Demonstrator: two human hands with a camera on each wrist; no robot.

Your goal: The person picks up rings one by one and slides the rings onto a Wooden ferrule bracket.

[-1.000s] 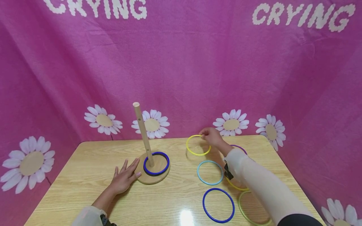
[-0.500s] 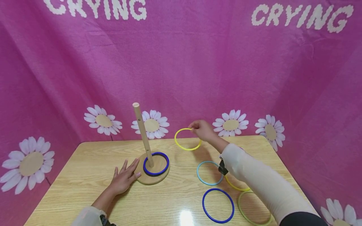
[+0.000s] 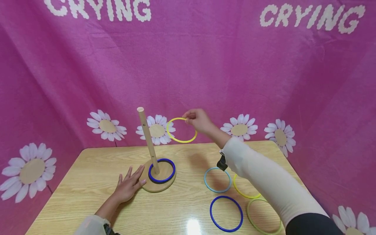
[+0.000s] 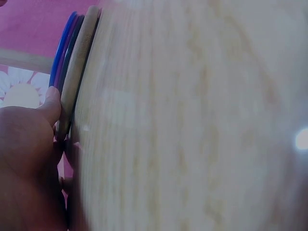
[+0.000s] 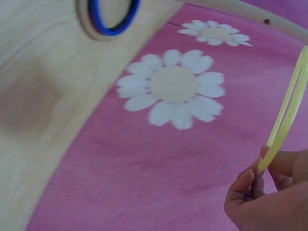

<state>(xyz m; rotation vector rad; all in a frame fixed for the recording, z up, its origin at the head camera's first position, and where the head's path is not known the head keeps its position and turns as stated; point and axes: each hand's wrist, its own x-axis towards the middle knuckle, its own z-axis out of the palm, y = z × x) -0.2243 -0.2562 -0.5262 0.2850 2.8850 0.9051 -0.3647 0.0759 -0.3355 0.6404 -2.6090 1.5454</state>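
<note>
My right hand (image 3: 199, 120) pinches a yellow ring (image 3: 182, 141) by its right side and holds it in the air, to the right of the wooden peg (image 3: 148, 138). In the right wrist view thumb and fingers meet on the yellow ring (image 5: 288, 113). The peg stands on a round wooden base (image 3: 155, 187), where a blue ring (image 3: 162, 181) lies around it. Below that blue ring, darker rings (image 4: 67, 53) show in the left wrist view. My left hand (image 3: 127, 187) lies with spread, straight fingers on the table, its fingertips at the base's left edge.
On the right of the table (image 3: 97, 169) lie a light blue ring (image 3: 218, 191), a dark blue ring (image 3: 226, 229), another yellow ring (image 3: 245, 195) and an olive-green ring (image 3: 264, 231), the last two partly behind my right sleeve. A pink flowered cloth (image 3: 188, 71) hangs behind the table.
My right hand has lifted the yellow ring from low over the table's back and carried it up and left, toward the peg. The left hand and the base stay put.
</note>
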